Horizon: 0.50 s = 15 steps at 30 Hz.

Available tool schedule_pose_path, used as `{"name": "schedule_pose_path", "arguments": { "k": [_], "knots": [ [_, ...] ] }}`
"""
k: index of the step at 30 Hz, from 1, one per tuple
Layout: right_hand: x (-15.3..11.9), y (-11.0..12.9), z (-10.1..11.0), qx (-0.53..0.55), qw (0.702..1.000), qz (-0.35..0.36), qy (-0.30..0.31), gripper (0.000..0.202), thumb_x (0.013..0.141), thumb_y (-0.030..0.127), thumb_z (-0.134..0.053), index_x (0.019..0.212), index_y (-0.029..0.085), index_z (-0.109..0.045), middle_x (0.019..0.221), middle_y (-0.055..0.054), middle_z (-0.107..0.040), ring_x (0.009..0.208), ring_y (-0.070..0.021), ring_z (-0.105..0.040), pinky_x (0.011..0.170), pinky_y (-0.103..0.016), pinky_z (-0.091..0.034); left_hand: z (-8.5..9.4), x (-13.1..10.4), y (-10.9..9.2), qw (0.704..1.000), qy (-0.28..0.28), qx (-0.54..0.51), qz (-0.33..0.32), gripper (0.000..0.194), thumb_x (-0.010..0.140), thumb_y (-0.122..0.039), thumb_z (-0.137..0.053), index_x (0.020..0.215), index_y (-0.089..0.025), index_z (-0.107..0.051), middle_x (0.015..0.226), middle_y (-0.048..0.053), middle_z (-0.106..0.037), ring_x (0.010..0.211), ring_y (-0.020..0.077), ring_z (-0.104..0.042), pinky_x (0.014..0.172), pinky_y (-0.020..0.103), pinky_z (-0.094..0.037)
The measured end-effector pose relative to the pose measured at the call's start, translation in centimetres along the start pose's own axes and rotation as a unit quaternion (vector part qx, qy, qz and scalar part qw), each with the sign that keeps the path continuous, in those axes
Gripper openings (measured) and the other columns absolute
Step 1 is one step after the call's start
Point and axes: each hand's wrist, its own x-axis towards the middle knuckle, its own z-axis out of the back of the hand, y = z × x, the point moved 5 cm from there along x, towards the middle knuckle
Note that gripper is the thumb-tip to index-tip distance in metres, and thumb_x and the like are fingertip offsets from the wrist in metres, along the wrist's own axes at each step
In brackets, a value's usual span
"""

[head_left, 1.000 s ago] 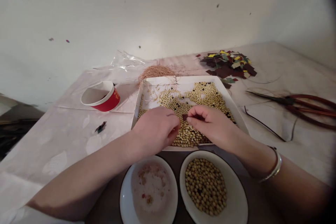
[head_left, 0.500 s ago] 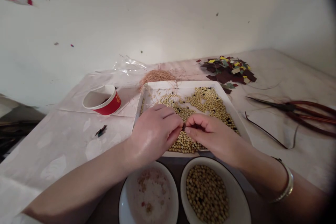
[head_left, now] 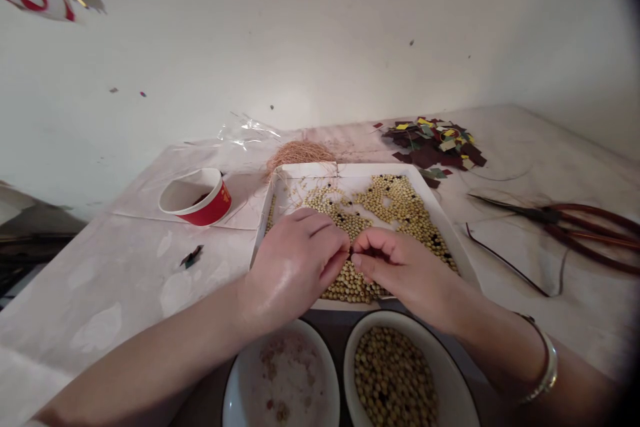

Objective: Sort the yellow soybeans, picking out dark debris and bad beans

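Observation:
Above a white tray point(head_left: 425, 181) spread with small yellowish beads point(head_left: 395, 197), my left hand point(head_left: 303, 257) and my right hand point(head_left: 400, 273) meet fingertip to fingertip. Each is closed in a pinch. Something tiny and dark shows between the fingertips, too small to name. My left hand hides part of the tray's left side. Just below my hands stand two bowls: the left bowl point(head_left: 235, 387) has a few small bits at its bottom, and the right bowl point(head_left: 453, 390) holds many larger yellow-brown beads point(head_left: 393, 373).
A red and white paper cup point(head_left: 213, 207) stands at the left, near a dark scrap point(head_left: 191, 256). Behind the tray lie tangled brown thread point(head_left: 300, 152) and clear plastic point(head_left: 247, 132). Coloured scraps point(head_left: 430, 143), scissors point(head_left: 565, 217) and a dark strip point(head_left: 505, 263) lie rightward.
The view has tilted up a little, so the table's things sit slightly lower in the picture. My hands keep the same pinch, fingertips together, over the tray.

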Motion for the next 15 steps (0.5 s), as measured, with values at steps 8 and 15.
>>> {"name": "schedule_pose_path", "arguments": {
  "k": [8, 15],
  "knots": [
    [0.06, 0.02, -0.12, 0.011, 1.000, 0.004, 0.006, 0.011, 0.081, 0.022, -0.046, 0.072, 0.019, -0.050, 0.063, 0.002, -0.045, 0.059, -0.0126, -0.040, 0.053, -0.026, -0.031, -0.08, -0.01, -0.31, 1.000, 0.011, 0.008, -0.010, 0.017, 0.084, -0.017, -0.047, 0.073, -0.015, -0.059, 0.070, 0.003, -0.059, 0.069, 0.0149, -0.051, 0.066, 0.031, -0.042],
    [0.04, -0.16, -0.08, 0.016, 1.000, 0.009, 0.001, 0.012, 0.082, 0.023, -0.045, 0.071, 0.019, -0.048, 0.061, 0.004, -0.042, 0.058, -0.0118, -0.039, 0.051, -0.025, -0.030, -0.02, 0.03, -0.07, 1.000, 0.002, 0.009, -0.004, 0.015, 0.083, -0.017, -0.049, 0.073, -0.014, -0.059, 0.069, 0.002, -0.058, 0.068, 0.0142, -0.051, 0.065, 0.029, -0.042]
  ]
}}
